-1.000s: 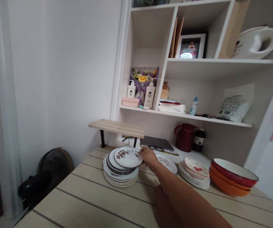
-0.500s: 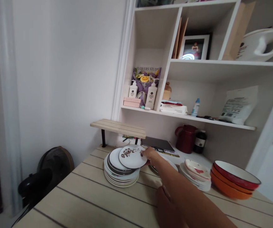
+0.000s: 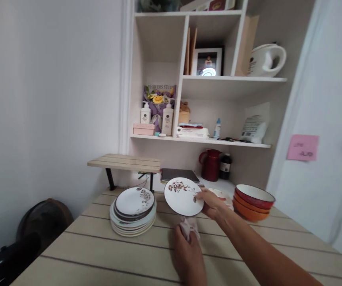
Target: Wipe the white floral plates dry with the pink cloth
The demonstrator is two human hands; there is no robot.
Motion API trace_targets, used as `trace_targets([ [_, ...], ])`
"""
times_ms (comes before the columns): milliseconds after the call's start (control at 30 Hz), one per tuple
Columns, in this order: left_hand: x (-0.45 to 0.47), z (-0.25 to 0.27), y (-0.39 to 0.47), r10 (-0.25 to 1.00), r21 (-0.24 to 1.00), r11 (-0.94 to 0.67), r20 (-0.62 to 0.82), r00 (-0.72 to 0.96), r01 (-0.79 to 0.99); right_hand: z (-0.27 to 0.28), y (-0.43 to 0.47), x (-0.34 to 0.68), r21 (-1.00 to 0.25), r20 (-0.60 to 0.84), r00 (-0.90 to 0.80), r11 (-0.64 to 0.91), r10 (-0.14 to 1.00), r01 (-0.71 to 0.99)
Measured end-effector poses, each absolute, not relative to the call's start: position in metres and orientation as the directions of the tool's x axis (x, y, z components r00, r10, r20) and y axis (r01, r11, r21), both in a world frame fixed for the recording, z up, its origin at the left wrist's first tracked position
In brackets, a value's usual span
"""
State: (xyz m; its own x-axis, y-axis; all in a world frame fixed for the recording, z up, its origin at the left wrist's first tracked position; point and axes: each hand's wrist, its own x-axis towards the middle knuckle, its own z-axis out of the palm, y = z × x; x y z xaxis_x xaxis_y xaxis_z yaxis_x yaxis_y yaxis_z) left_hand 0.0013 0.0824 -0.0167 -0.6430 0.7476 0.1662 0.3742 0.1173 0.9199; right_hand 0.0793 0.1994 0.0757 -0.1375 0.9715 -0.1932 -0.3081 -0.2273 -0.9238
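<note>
My right hand [image 3: 209, 201] grips the right edge of a white plate [image 3: 182, 200] with a brown floral pattern, thumb on top. The plate is held tilted, its face toward me. Just below its lower rim, my left hand [image 3: 188, 250] is closed round a crumpled pale cloth [image 3: 189, 228]; whether cloth and plate touch I cannot tell. To the left stands a stack of plates [image 3: 133, 210], topped by plates with a similar floral pattern. Partly hidden behind my right hand is a stack of small white dishes [image 3: 221, 196] with a red design.
Nested red and orange bowls [image 3: 252, 202] stand on the right of the slatted table [image 3: 99, 250]. At the back are a small wooden riser [image 3: 126, 162], a dark laptop-like slab [image 3: 179, 175], a dark red jug [image 3: 210, 165] and a dark bottle [image 3: 225, 167]. White shelves [image 3: 227, 143] rise behind.
My right hand has carried the floral plate away from the left stack to the right. My left hand has come into clearer view with the cloth. The camera has turned rightward.
</note>
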Motion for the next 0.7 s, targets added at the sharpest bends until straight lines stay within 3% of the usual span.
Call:
trace_targets([
  [233, -0.003, 0.006, 0.078, 0.823, 0.866, 0.22, 0.082, -0.562, 0.449, 0.03, 0.138, 0.157, -0.884, -0.234, 0.048, -0.192, 0.971, -0.426],
  [367, -0.005, 0.002, 0.08, 0.844, 0.886, 0.199, 0.062, -0.533, 0.419, 0.013, 0.117, 0.166, -0.865, -0.283, 0.076, -0.22, 0.956, -0.45],
  [533, -0.01, -0.013, 0.088, 0.883, 0.988, -0.054, 0.116, -0.455, 0.147, 0.005, 0.102, 0.167, -0.835, -0.305, 0.075, -0.229, 0.949, -0.501],
  [700, -0.008, -0.008, 0.084, 0.919, 0.976, -0.148, 0.077, -0.388, -0.156, 0.001, 0.098, 0.174, -0.882, -0.232, 0.114, -0.159, 0.966, -0.445],
])
